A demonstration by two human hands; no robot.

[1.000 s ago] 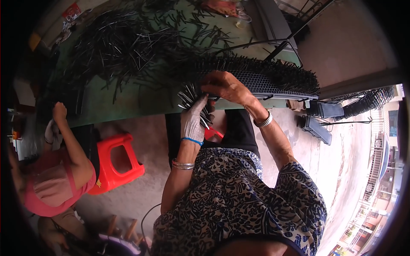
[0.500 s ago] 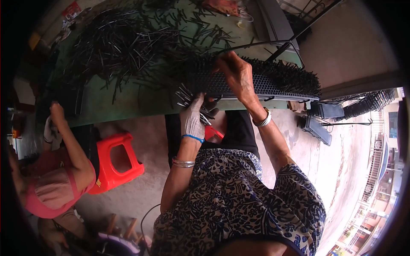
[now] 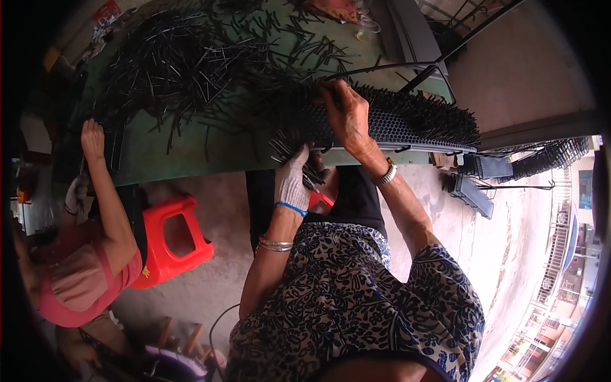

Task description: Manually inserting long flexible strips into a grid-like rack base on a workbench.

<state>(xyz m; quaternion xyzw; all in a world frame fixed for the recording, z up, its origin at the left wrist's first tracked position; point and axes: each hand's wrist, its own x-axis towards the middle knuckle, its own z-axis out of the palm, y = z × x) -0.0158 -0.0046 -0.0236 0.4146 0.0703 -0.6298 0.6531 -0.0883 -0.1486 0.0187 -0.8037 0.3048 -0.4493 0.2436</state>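
My left hand [image 3: 291,179], in a pale knit glove, is closed round a bundle of thin black rods [image 3: 280,149] at the table's front edge. The rod ends fan out past the fingers. My bare right hand [image 3: 352,122] is at a long dark perforated panel [image 3: 407,127], its fingers pinched above the holes. Whatever lies between those fingertips is hidden. Many short black rods [image 3: 439,118] stand upright in the panel, densely along its far side and toward its right end, while a band of bare holes runs along the near side.
Loose black rods [image 3: 184,67] lie heaped on the green table [image 3: 159,169]. A red stool [image 3: 203,254] stands below its edge. On the left, a co-worker's hand [image 3: 93,141] is at the same table. Dark metal racks [image 3: 490,167] stand at the right.
My right hand has shifted slightly left along the panel. My left hand, with the rods, has moved a little right. The co-worker's raised hand has moved further over the table.
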